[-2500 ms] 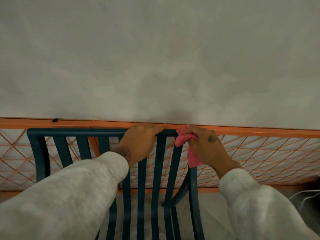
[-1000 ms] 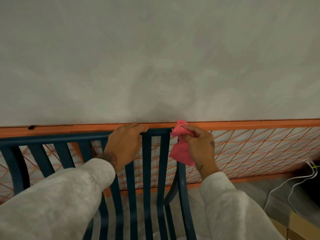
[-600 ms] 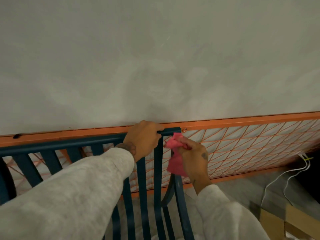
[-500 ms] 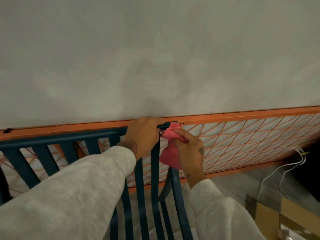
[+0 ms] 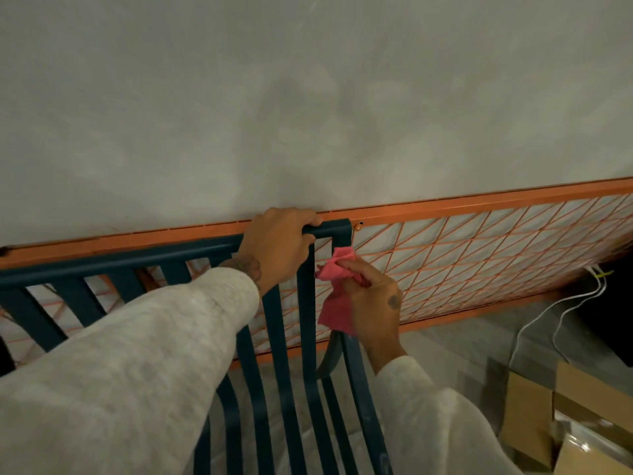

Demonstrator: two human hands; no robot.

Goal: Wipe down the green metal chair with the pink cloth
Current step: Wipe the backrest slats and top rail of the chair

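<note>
The dark green metal chair (image 5: pixel 113 260) fills the lower left, its slatted back facing me and its top rail running up to a corner at the right. My left hand (image 5: pixel 275 245) grips the top rail just left of that corner. My right hand (image 5: pixel 371 303) holds the bunched pink cloth (image 5: pixel 334 305) against the right upright post, a little below the corner. Part of the cloth hangs down beside the post. Both sleeves are light grey and hide the lower slats.
An orange metal frame with diamond mesh (image 5: pixel 479 262) leans on the grey wall (image 5: pixel 308 97) right behind the chair. White cables (image 5: pixel 534 320) run over the floor at right. Cardboard boxes (image 5: pixel 561 416) sit at the lower right.
My right hand has slid the pink cloth down from the top corner onto the right post. My left hand keeps its grip on the top rail. The view has tilted and shifted right.
</note>
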